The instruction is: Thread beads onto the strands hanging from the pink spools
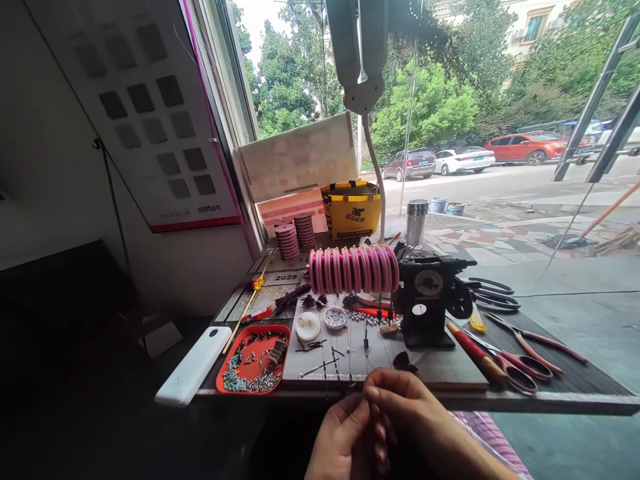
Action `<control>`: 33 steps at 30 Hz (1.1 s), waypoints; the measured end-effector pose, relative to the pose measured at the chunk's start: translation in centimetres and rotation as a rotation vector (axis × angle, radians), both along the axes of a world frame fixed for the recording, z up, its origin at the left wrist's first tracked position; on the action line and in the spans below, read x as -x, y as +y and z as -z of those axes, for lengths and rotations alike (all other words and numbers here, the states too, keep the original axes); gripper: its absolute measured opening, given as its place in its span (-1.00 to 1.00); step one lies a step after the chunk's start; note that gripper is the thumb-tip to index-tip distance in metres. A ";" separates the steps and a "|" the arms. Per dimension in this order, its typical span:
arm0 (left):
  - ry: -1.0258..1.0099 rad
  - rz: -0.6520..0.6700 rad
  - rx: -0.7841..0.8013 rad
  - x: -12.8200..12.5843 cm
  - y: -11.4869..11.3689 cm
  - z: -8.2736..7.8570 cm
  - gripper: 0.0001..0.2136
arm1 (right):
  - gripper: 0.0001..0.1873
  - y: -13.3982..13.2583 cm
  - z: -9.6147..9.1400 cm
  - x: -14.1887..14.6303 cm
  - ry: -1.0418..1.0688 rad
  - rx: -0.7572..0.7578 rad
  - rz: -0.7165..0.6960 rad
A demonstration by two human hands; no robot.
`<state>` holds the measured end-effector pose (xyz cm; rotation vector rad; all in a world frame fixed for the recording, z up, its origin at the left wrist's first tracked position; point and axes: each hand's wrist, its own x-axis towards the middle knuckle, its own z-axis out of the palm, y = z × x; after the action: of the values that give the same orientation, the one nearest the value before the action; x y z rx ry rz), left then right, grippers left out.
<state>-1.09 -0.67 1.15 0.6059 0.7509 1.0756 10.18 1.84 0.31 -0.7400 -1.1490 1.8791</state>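
Observation:
Both hands meet close to the table's front edge, fingertips together. My left hand point(345, 437) is closed in a pinch; what lies between its fingers is too small to make out. My right hand point(413, 407) pinches at the same spot, thumb against forefinger, its content also hidden. Just beyond them, thin lines hang down over a pale board point(440, 373) below a row of pink spools point(353, 270). These spools sit on a shaft of a black hand-cranked machine point(429, 300). Small dark pieces and a round white dish of silver beads point(335, 327) lie on the board.
Left is a red tray point(287, 353) of small metal parts, beside a white power bank point(193, 367). Scissors point(520, 367), pliers point(545, 343) and a red rod point(475, 350) lie right. Behind stand stacked pink spools point(287, 241), a yellow bag point(353, 217) and a cup point(416, 223).

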 end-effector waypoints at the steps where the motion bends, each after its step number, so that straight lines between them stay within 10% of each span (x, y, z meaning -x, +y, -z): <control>1: 0.031 -0.029 -0.015 0.0 0.0 0.0 -0.67 | -0.60 0.2 -0.2 -0.2 -0.029 -0.025 0.008; 8: 0.290 -0.202 -0.188 -0.5 1.1 0.4 -0.71 | -0.69 4.1 -4.8 -3.0 -0.436 -0.409 0.524; 14: 0.573 -0.276 -0.332 -0.7 2.0 0.7 -0.79 | -0.86 6.8 -6.2 -1.8 -0.601 -0.516 0.653; 20: 1.076 -0.423 -0.469 -1.0 1.9 -2.8 -0.68 | -0.76 5.0 -6.9 -2.5 -0.488 -0.525 0.530; 23: 0.851 -0.280 -0.521 -2.0 2.6 -4.3 -0.73 | -0.74 4.1 -7.9 -3.5 -0.412 -0.500 0.448; 33: 0.443 -0.070 -0.324 -2.3 1.1 0.8 -0.54 | -0.60 2.7 -5.2 -2.8 -0.100 -0.115 0.121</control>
<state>1.22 0.44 0.33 1.1252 0.9928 1.1517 13.01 4.50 5.47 -0.8282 -1.2355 1.6778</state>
